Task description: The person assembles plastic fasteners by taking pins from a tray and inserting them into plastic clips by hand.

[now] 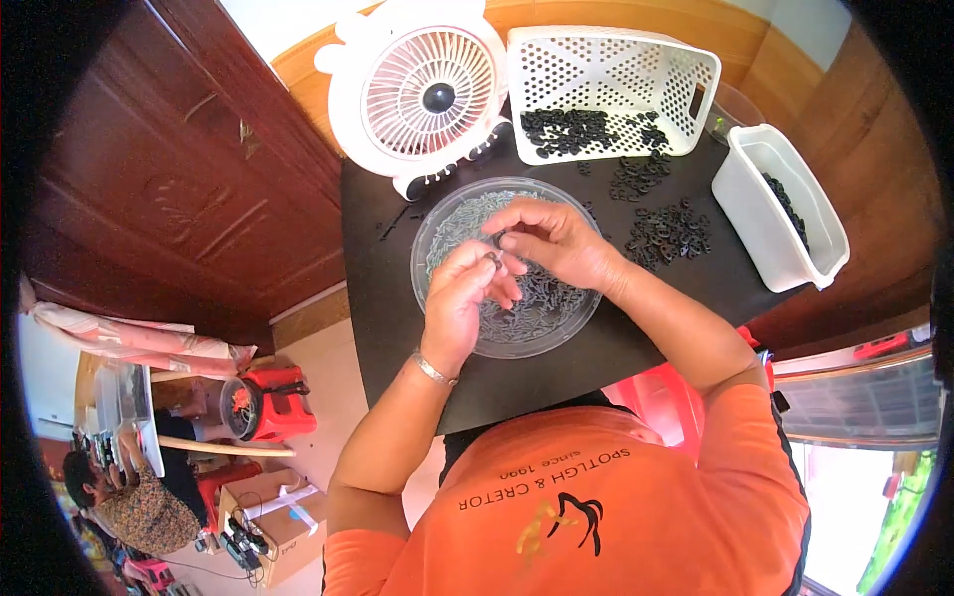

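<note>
A: What has been set around the clear round tub [517, 351], from the largest down?

B: The tub is carried by a dark table [383, 298]. A white fan [437, 97] with a round grille is placed behind the tub, toward its left.

A: And behind the tub, toward its right?

B: A perforated white basket [686, 89] is seen there, with many small black pieces [566, 131] held inside. To the right of the tub, well apart from it, a plain white bin [760, 214] is stood, and more black pieces are contained in it.

A: Is anything left loose?

B: A heap of black pieces [671, 234] is spread just to the right of the tub. The tub itself is filled with slim grey pieces [532, 298].

A: Where are the hands held?

B: Both are held above the tub, close together. By the left hand [454, 303], a small dark ring [491, 259] is pinched at the fingertips. By the grip of the right hand [561, 243], a small dark piece [500, 239] is grasped between thumb and finger; its exact shape cannot be told.
</note>
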`<state>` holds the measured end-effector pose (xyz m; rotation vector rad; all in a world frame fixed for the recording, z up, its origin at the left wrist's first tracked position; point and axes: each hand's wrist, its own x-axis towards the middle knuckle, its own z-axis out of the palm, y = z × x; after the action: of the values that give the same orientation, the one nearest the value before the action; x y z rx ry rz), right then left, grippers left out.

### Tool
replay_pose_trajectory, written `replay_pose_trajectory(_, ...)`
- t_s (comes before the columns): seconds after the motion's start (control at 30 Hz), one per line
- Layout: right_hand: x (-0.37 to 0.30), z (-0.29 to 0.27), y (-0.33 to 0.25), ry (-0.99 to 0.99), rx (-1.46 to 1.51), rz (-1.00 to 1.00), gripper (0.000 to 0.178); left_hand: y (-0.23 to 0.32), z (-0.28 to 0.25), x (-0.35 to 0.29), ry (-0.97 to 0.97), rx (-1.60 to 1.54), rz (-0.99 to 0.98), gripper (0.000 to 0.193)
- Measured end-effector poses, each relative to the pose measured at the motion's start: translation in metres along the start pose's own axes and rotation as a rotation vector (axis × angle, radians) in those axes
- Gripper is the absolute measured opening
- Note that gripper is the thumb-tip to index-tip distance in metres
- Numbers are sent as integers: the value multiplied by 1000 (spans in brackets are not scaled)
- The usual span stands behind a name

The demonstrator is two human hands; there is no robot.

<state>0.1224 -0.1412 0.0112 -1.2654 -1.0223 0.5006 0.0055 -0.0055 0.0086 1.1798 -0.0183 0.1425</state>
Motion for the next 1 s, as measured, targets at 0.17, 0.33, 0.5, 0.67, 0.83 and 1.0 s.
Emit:
replay_pose_trajectory(0.17, 0, 6, -2, 62, -94, 19, 21, -3, -6, 2, 25, -48, 51, 19)
replay_pose_trajectory(0.33, -2, 6, -2, 68, -51, 60, 22, -2, -9, 3, 54, -103, 70, 21)
replay_pose_trajectory(0.5, -3, 7, 1, 84, 79, 123, 24, -5, -13, 5, 31, -115, 114, 21)
replay_pose_trajectory(0.67, -2, 2, 7, 80, 150, 145, 19, -4, -12, 5, 47, -116, 107, 20)
replay_pose_trajectory(0.83, -1, -5, 13, 68, 134, 186, 14, -4, -11, 5, 55, -107, 88, 19)
replay_pose_trajectory(1.0, 0, -14, 11, -30, 121, 280, 17, -4, -9, 5, 73, -92, 83, 19)
